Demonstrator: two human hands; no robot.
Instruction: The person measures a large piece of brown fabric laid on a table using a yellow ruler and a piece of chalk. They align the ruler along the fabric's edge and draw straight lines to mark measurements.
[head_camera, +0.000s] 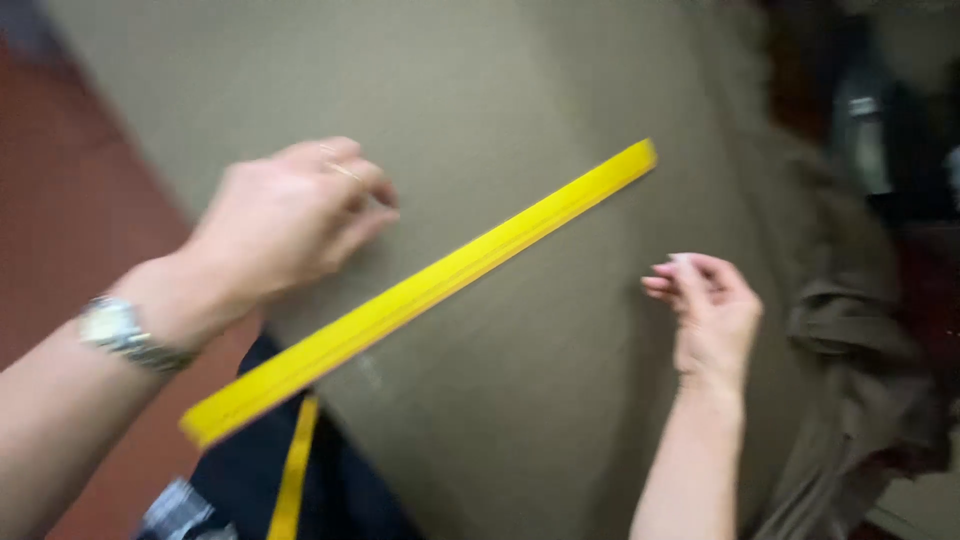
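Left hand (290, 215), fingers curled, hovers over the cloth (520, 120); whether it pinches anything, cannot tell. Cloth: large, olive, soft, limp; likely best gripped at an edge. Ruler (420, 290) lies diagonally on the cloth between the hands: stiff, light, probably slick. Right hand (712, 312), loosely curled, empty, rests on the cloth.

Bare forearms, no sleeves; silver metal-band wristwatch (118, 330) on left wrist; dark garment below.

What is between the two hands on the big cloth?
In the head view, a long flat yellow ruler lies slantwise on the olive-green cloth, between the left hand and the right hand. Neither hand clearly touches it.
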